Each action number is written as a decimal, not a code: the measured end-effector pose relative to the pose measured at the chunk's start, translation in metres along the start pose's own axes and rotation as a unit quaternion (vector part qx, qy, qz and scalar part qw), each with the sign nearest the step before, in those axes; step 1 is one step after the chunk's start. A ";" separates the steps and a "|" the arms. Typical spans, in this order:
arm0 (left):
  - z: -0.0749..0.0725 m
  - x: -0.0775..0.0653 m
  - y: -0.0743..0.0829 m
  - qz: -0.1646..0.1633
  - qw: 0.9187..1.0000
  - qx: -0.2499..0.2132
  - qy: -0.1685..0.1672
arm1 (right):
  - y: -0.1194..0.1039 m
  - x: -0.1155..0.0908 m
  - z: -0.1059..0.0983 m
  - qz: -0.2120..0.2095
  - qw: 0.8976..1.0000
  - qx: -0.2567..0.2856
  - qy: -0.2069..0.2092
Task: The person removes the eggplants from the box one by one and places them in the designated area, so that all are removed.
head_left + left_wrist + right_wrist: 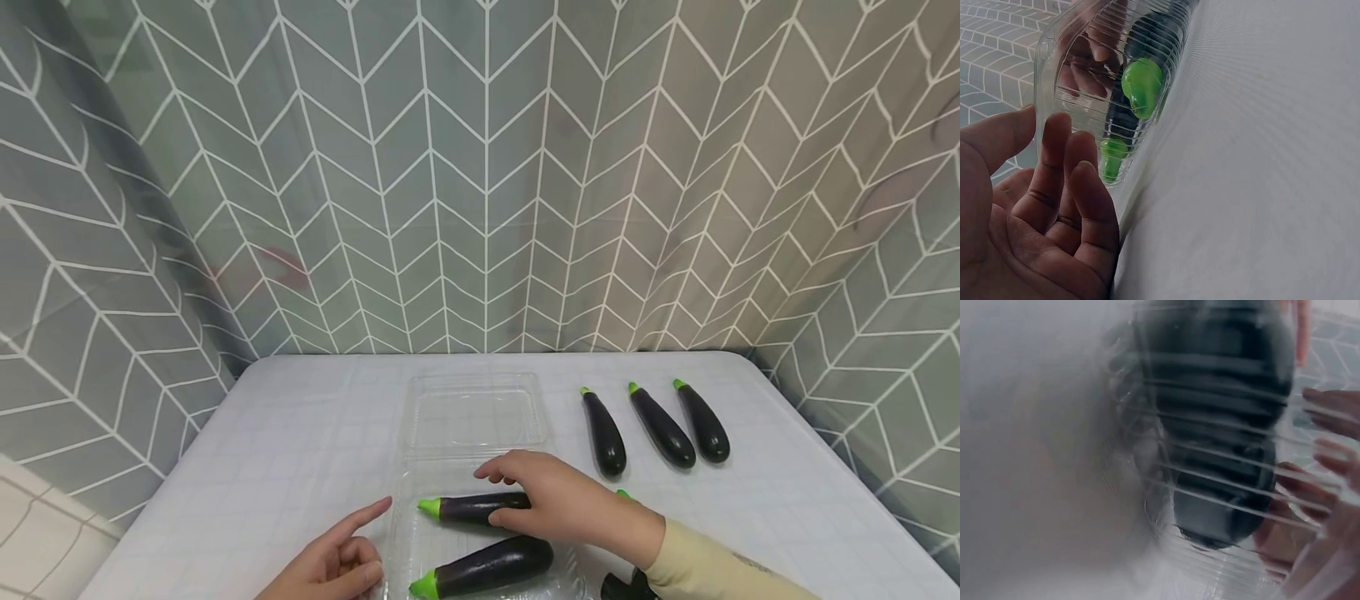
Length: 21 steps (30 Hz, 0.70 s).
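Two eggplants lie side by side in the base of a clear plastic clamshell box [401,533], green stems toward the left. My right hand [542,498] is over the farther eggplant [468,509] and covers its right end, with fingers loosely bent and the thumb beside it; contact is hard to judge. The nearer eggplant [495,567] lies uncovered. By the box's left wall is my left hand [330,567], its index finger extended and the other fingers loosely bent, holding nothing. In the right wrist view, the eggplants' dark ends [1222,487] show blurred through the ribbed wall.
The clear lid [476,412] lies folded back behind the base. Right of it, on the white cloth, are three more eggplants: one [603,437], a second [663,427] and a third [703,423]. A green tip [624,493] peeks out behind my right wrist. A patterned curtain [480,183] hangs behind.
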State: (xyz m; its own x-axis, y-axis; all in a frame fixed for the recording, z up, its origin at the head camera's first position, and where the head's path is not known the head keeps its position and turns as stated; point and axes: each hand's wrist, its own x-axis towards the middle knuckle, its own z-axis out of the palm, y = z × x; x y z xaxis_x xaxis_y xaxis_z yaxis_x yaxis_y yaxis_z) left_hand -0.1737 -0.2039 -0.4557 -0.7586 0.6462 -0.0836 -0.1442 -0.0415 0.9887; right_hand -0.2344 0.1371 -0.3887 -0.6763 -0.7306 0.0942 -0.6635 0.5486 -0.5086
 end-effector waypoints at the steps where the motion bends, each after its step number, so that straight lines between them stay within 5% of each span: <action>1: 0.000 0.000 -0.001 0.000 1.000 -0.001 0.001 | 0.000 0.001 0.001 -0.002 1.000 -0.011 -0.005; 13: 0.001 0.000 0.000 -0.006 1.000 0.000 0.011 | 0.004 0.008 0.008 -0.026 0.995 -0.079 -0.061; 21: 0.000 0.000 -0.001 -0.005 1.000 0.002 0.011 | 0.002 0.007 0.006 -0.037 0.994 -0.088 -0.045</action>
State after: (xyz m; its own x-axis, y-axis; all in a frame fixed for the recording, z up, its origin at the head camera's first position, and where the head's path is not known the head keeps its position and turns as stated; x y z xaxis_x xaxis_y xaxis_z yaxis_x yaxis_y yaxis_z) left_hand -0.1734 -0.2035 -0.4571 -0.7703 0.6303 -0.0963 -0.1498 -0.0321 0.9882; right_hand -0.2387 0.1303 -0.3947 -0.5974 -0.8007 0.0443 -0.7615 0.5491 -0.3444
